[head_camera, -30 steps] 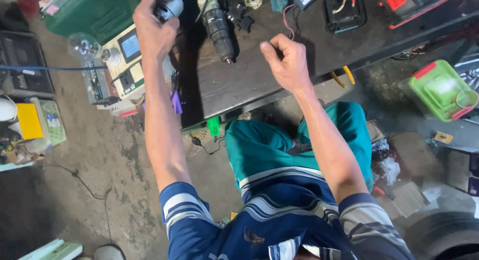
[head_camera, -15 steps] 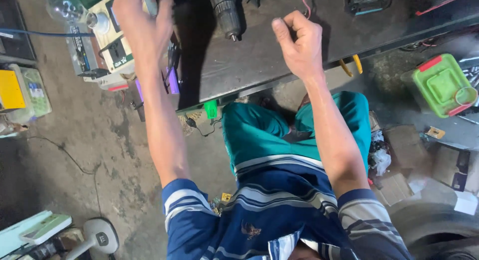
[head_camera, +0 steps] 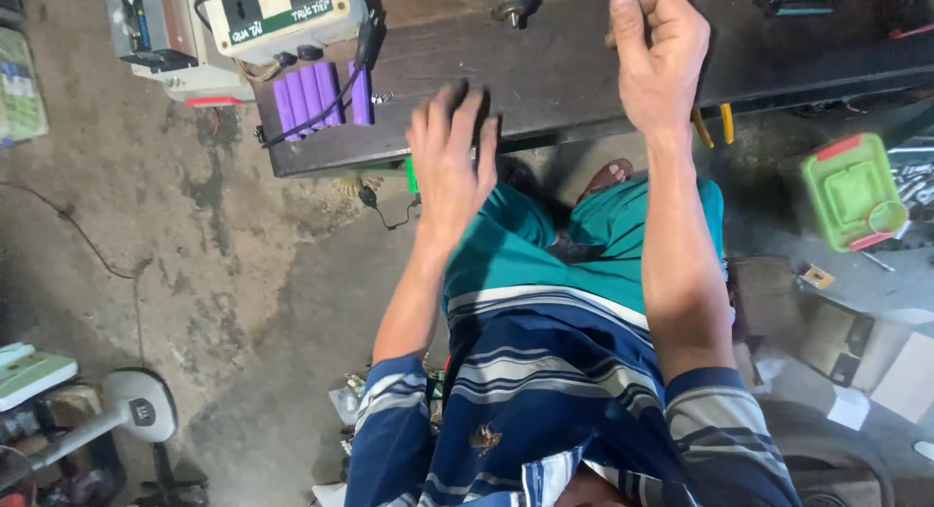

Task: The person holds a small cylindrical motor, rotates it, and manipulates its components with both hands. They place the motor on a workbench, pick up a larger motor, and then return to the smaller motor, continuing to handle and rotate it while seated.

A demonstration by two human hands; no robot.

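My left hand hovers, blurred by motion, over the near edge of the dark workbench, fingers spread and nothing in it. My right hand rests farther right on the bench top with its fingers curled in; I see nothing held in it. A row of purple cylindrical battery cells lies on the bench to the left of my left hand, with a black cable across them. The tip of a drill chuck shows at the top edge between my hands.
A white socket box stands behind the cells. Yellow-handled pliers hang off the bench edge under my right wrist. A green plastic box sits on the floor at right, a fan at bottom left.
My left hand came down from the far side of the bench, where it was closed on a small object, to the near edge and is now open. The view has tilted down.
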